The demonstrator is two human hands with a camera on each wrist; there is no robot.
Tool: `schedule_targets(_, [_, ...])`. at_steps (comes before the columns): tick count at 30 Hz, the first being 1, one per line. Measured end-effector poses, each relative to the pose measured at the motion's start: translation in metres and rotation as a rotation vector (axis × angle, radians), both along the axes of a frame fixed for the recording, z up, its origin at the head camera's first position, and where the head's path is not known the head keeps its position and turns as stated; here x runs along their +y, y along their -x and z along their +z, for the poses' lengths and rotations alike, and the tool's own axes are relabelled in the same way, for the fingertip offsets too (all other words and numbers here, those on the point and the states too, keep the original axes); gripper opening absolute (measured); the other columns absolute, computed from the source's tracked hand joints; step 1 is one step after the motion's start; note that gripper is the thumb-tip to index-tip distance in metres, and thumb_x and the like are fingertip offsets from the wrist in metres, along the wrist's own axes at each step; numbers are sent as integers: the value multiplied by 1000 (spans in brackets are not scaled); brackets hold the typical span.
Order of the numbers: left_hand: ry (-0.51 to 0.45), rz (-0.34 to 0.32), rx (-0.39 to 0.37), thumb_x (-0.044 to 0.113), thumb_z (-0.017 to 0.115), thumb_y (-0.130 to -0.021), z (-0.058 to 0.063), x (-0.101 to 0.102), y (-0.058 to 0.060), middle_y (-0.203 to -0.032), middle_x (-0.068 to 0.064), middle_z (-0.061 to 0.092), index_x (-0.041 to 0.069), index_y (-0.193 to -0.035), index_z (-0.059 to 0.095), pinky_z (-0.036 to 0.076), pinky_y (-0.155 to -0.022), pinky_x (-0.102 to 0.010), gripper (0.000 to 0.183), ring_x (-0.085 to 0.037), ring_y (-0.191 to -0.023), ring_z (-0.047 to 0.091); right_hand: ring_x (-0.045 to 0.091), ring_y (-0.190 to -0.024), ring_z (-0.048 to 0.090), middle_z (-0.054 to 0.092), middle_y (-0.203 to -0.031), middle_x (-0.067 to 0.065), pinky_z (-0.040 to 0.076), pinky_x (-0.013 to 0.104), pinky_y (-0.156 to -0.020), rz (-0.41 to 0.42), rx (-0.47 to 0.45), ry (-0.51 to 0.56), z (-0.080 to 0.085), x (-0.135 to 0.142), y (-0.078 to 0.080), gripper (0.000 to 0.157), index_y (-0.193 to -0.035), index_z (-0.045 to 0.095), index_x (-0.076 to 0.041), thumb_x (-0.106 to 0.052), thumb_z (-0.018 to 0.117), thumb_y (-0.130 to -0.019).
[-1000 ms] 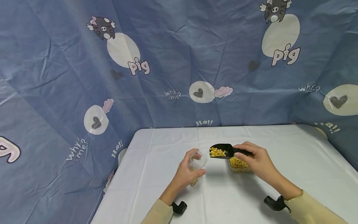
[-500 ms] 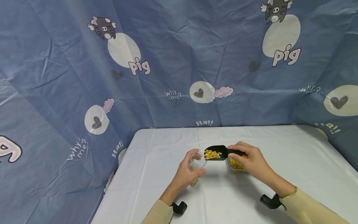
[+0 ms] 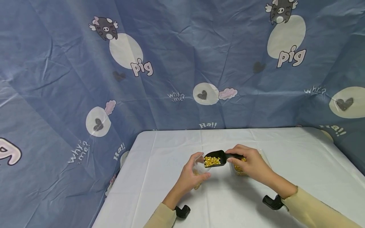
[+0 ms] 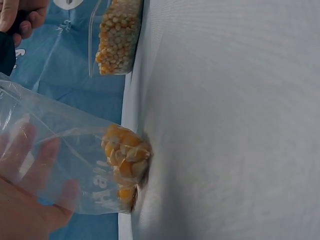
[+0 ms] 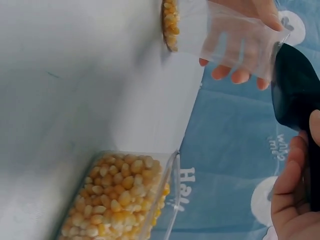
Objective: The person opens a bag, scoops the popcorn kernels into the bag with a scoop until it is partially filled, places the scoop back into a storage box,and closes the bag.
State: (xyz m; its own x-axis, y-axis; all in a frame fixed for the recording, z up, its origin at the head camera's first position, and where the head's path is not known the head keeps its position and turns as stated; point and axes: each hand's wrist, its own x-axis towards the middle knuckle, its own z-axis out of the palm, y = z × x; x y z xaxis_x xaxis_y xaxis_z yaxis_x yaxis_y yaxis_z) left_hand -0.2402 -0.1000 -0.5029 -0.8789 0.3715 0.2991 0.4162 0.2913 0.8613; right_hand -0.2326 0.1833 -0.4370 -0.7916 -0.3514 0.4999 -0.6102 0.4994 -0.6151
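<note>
My left hand [image 3: 189, 175] holds a clear plastic bag [image 4: 85, 140] upright, fingers and thumb curved around its open mouth. Yellow corn kernels [image 4: 127, 157] fill the bottom of the bag, which meets the white cloth. With my right hand [image 3: 251, 160] I grip the handle of a black scoop [image 5: 297, 85]. Corn kernels [image 3: 212, 161] lie in its bowl, and its front lip overlaps the bag's mouth. In the right wrist view, the scoop's lip is right at the bag's rim. Below and beside my right hand stands a clear rectangular container [image 5: 172, 172] holding many corn kernels.
A white cloth [image 3: 168, 152] covers the table. Behind it hangs a blue printed curtain [image 3: 171, 63]. Black wrist mounts [image 3: 182, 211] sit on both forearms, near the table surface.
My right hand has moved left with the loaded scoop, from a gap beside the bag to over its mouth, tilting slightly. My left hand and the bag have stayed in place.
</note>
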Motion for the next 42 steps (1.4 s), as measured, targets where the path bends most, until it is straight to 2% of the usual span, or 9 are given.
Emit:
schedule_targets(8, [-2,-5,-38,41,81,-86,2,0,-2,-141,6,52,40,-149,37,36,-104,-60,76,-20,-132,48,3,-83,61,65,-103,-17,51,26,-68,41,30,-85,6,-9,3,27,-115,75,-19,-18,80,-88])
schedule_targets(12, [-9,-11,-47,36,81,-87,2,0,-1,-148,5,49,40,-148,38,35,-105,-61,75,-22,-134,46,2,-83,61,65,-103,-13,51,25,-67,80,86,-131,10,-15,6,28,-115,74,-16,-16,80,-87])
schedule_targets(16, [-15,-9,-56,37,81,-86,2,0,0,-143,6,52,41,-147,39,37,-102,-56,74,-20,-126,52,2,-86,61,64,-101,-11,53,27,-68,122,191,-182,15,-22,7,28,-113,74,-14,-12,82,-85])
schedule_targets(20, [-24,-15,-61,38,80,-87,2,-1,0,-137,7,55,40,-147,39,40,-98,-52,73,-18,-118,56,3,-89,60,64,-100,-9,53,23,-72,153,334,-228,18,-29,9,32,-109,75,-13,-5,85,-80])
schedule_targets(24, [-31,-19,-53,34,79,-89,2,-1,-1,-139,7,54,39,-147,40,39,-100,-54,71,-19,-123,53,6,-92,60,63,-100,-6,52,20,-75,184,454,-259,19,-33,10,35,-107,75,-11,-2,87,-76])
schedule_targets(27, [-33,-20,-44,36,78,-89,2,-2,-1,-143,9,51,39,-147,40,37,-103,-57,70,-19,-131,48,9,-93,59,62,-101,-5,51,20,-77,202,504,-276,20,-34,10,34,-107,74,-10,-1,87,-77])
schedule_targets(31, [-28,-11,-27,43,77,-89,0,-3,0,-144,10,50,39,-147,40,39,-101,-54,69,-18,-131,48,10,-95,60,62,-102,-5,51,21,-78,204,531,-275,21,-33,10,34,-108,74,-9,-1,86,-77])
schedule_targets(35, [-32,6,-20,42,78,-88,-1,-3,2,-138,8,54,38,-146,41,41,-96,-50,68,-19,-123,52,11,-96,61,63,-103,-4,52,23,-77,182,505,-268,23,-31,8,34,-109,74,-9,-2,86,-78])
schedule_targets(42, [-50,23,-38,40,79,-88,-1,-3,2,-138,7,55,37,-145,42,35,-103,-62,69,-24,-132,47,12,-94,61,64,-102,-3,53,24,-76,157,490,-228,27,-25,6,36,-109,75,-10,0,86,-76])
